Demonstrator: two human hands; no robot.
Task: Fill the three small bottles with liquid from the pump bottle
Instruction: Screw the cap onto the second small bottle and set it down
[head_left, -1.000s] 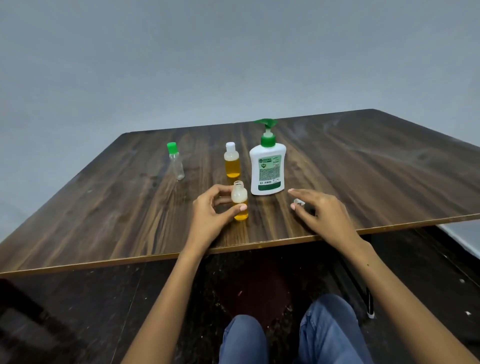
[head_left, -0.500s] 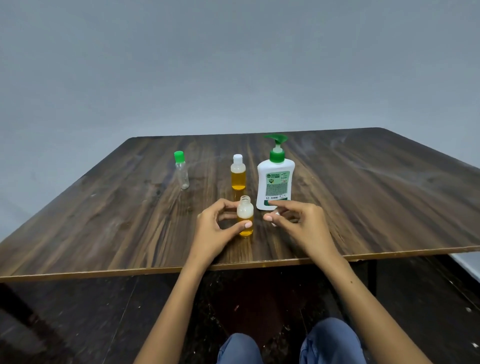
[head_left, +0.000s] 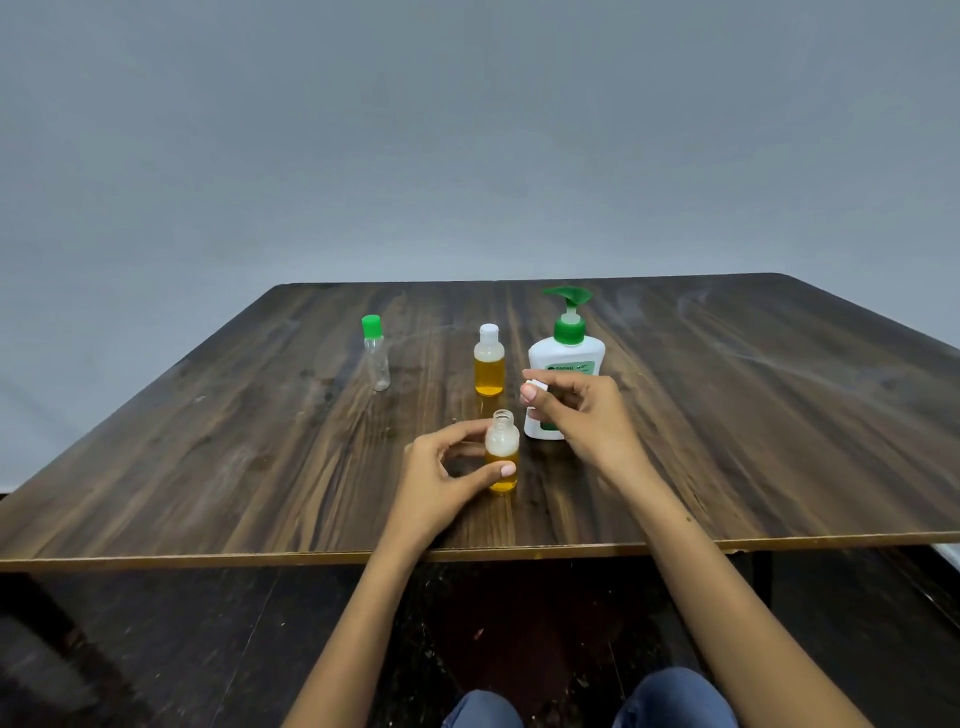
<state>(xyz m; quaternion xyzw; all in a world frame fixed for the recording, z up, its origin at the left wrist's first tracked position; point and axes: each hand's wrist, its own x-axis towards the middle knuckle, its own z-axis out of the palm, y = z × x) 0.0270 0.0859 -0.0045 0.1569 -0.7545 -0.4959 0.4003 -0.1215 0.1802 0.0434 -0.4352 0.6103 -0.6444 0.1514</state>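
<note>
One open bottle (head_left: 502, 451) sits gripped in left hand (head_left: 445, 478), upright.

Right hand (head_left: 582, 415) now lifted off the tabletop (head_left: 727, 441), pinching the small white cap (head_left: 535, 385), raised above and right of the open bottle (head_left: 502, 449).

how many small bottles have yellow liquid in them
2. The capped bottle stands left of the pump bottle; the open bottle is held by the left hand. The green-capped bottle looks empty.

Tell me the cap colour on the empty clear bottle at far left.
Green cap, clearest in the head view.
</note>
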